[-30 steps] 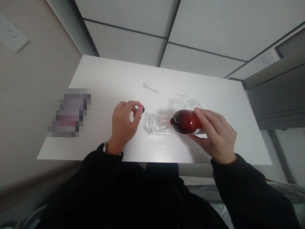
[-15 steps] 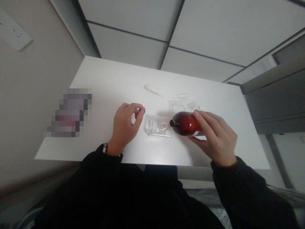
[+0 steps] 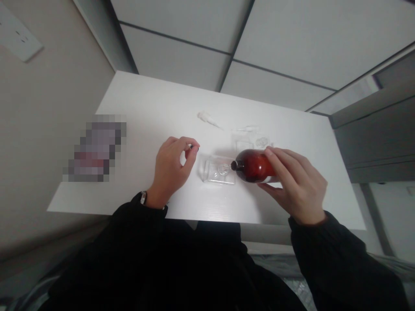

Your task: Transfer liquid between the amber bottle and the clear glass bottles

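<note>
My right hand [image 3: 293, 183] is wrapped around a reddish-brown bottle [image 3: 256, 166], which is tipped over with its dark open mouth pointing left. That mouth hangs above the right end of a clear rectangular container [image 3: 210, 170] with a round opening in its top. Whether any liquid runs between them I cannot make out. On the other side of the container, my left hand [image 3: 171, 164] pinches a small black cap [image 3: 194, 147] between thumb and fingertips; the fingers cover much of it.
Behind the bottle lies another clear rectangular piece [image 3: 244, 142] beside a clear round one [image 3: 262, 141]. Two clear pointed pieces [image 3: 209, 119] rest farther back on the white table [image 3: 155, 99]. A blurred-out flat object [image 3: 97, 147] is at the left edge.
The view has shifted slightly. Both hands keep nearly the same pose, and the bottle stays tipped above the clear container.
</note>
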Demonstrator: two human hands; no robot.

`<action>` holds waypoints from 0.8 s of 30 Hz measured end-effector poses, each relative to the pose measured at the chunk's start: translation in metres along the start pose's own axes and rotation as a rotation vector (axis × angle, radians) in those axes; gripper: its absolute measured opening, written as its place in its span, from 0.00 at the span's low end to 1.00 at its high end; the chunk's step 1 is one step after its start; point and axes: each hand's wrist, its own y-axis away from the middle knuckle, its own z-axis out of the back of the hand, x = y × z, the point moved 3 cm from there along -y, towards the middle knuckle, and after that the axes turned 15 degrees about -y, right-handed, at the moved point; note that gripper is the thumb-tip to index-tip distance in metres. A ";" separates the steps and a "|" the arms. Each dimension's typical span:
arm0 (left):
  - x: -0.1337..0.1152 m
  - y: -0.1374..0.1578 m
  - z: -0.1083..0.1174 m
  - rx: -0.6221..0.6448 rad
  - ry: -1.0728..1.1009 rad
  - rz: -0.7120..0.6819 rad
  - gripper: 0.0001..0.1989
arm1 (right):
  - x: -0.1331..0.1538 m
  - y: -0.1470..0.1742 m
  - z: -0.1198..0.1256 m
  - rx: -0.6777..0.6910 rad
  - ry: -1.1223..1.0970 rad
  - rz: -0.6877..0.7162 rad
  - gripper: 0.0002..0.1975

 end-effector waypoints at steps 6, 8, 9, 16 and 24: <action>0.000 -0.001 -0.001 0.019 -0.008 0.016 0.06 | -0.002 -0.001 0.002 -0.005 0.001 0.000 0.43; 0.001 0.000 -0.001 0.018 -0.011 0.016 0.07 | -0.002 -0.001 0.003 -0.010 0.001 -0.001 0.43; 0.001 0.000 -0.001 0.018 -0.011 0.016 0.07 | -0.003 -0.002 0.004 -0.011 0.002 -0.003 0.44; 0.002 0.001 -0.003 0.015 -0.012 0.023 0.07 | -0.004 -0.003 0.008 -0.017 0.014 0.007 0.42; 0.003 0.001 -0.003 0.013 -0.018 0.016 0.07 | -0.004 -0.006 0.011 -0.019 0.035 0.014 0.43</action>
